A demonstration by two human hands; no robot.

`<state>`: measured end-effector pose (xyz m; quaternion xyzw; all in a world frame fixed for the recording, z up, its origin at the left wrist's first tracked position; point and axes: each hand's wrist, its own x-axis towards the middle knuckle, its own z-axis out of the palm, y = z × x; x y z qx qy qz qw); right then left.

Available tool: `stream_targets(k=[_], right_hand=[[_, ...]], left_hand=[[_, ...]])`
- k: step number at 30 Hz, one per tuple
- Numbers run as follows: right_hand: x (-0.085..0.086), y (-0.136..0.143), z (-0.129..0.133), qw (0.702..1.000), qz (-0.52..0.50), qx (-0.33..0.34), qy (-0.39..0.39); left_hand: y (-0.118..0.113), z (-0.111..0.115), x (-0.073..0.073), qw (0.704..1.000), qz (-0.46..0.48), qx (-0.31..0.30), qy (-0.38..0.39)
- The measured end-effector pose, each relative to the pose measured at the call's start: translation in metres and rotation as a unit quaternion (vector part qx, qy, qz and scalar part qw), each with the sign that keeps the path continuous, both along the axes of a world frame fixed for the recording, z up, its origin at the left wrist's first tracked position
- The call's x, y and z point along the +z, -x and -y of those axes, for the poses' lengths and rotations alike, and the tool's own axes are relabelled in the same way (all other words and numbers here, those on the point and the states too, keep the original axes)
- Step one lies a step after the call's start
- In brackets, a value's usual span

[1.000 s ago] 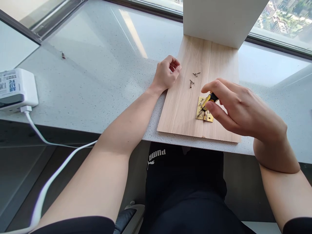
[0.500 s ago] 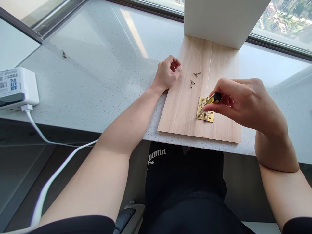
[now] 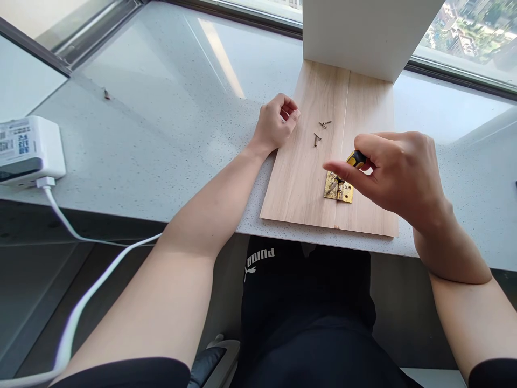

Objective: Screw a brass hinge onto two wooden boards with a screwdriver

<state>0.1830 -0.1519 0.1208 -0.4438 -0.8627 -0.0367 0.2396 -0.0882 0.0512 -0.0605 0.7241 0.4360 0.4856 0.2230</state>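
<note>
My right hand (image 3: 398, 175) holds a short screwdriver (image 3: 356, 159) with a black and yellow handle, its thumb stretched out along the near side. The screwdriver slants down to the left, its tip at the lower left of a brass-coloured hinge (image 3: 346, 195). That hinge lies open across the seam of two pale wooden boards (image 3: 299, 188). Several small screws (image 3: 317, 139) are scattered on the left board, beyond the hinge. Curled at the left board's edge, my left hand (image 3: 278, 121) has its fingers folded in; whether anything is inside them is hidden.
A white panel (image 3: 367, 37) stands upright on the far end of the boards. On the speckled countertop (image 3: 169, 145), a white power adapter (image 3: 32, 145) with a white cable sits at the left. A small brown object (image 3: 106, 94) lies farther back. Windows border the far side.
My right thumb has straightened and now points left past the screwdriver handle, where before it pinched lower down. My left hand, the hinge and the screws keep their places.
</note>
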Motion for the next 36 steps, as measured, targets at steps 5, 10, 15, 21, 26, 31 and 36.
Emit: stream_targets(k=[5, 10, 15, 21, 26, 31, 36], right_hand=[[0.005, -0.007, 0.005, 0.993, 0.013, 0.096, 0.065], [0.013, -0.011, 0.009, 0.981, 0.012, 0.163, 0.102], [0.016, -0.013, 0.007, 0.983, 0.022, 0.168, 0.068], [0.009, -0.01, 0.003, 0.983, 0.017, 0.182, 0.015], [-0.006, 0.001, -0.001, 0.987, -0.055, 0.143, 0.045], [-0.011, 0.011, 0.005, 0.985, -0.132, 0.097, 0.061], [-0.003, 0.006, 0.007, 0.989, -0.118, 0.045, 0.082]], left_hand=[[0.0, 0.0, -0.001, 1.0, 0.001, -0.001, 0.012], [0.0, -0.003, -0.002, 0.999, -0.006, 0.005, 0.041], [0.001, 0.001, 0.001, 1.0, -0.008, -0.003, 0.03], [0.002, -0.003, -0.002, 0.999, -0.007, -0.01, 0.035], [0.003, -0.008, -0.005, 0.998, -0.017, -0.013, 0.054], [0.001, -0.006, -0.004, 0.999, -0.014, -0.007, 0.046], [-0.001, -0.002, 0.0, 0.999, -0.008, 0.0, 0.038]])
